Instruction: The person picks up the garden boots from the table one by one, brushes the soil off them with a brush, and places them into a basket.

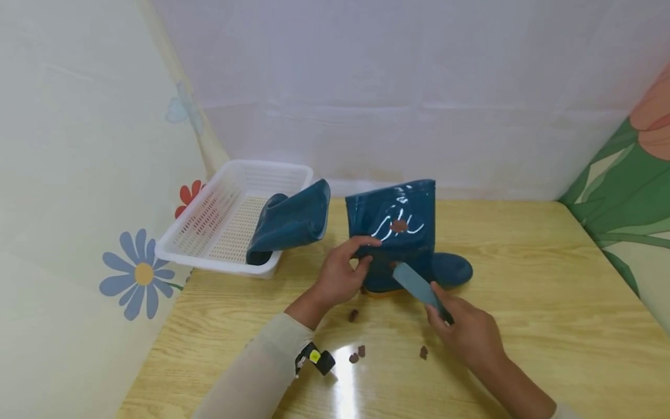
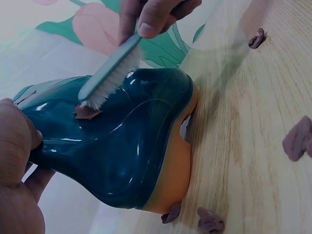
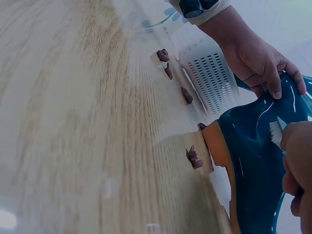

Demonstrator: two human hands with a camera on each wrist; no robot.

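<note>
A glossy dark teal rain boot (image 1: 389, 233) with an orange sole stands on the table, toe to the right. My left hand (image 1: 342, 270) grips its shaft from the left side, thumb and fingers around the edge. My right hand (image 1: 468, 326) holds a light blue-green brush (image 1: 416, 283) by its handle. In the left wrist view the brush's white bristles (image 2: 114, 80) touch the boot at a brown clump (image 2: 87, 112) stuck there. Another brown patch (image 1: 399, 226) sits higher on the shaft.
A white plastic basket (image 1: 209, 265) stands at the left, with a second teal boot (image 1: 293, 218) lying over its edge. Several brown lumps lie on the wooden table (image 1: 549, 291), one lump (image 1: 423, 352) near my right hand. A pale cloth wall (image 1: 419, 87) rises behind the table.
</note>
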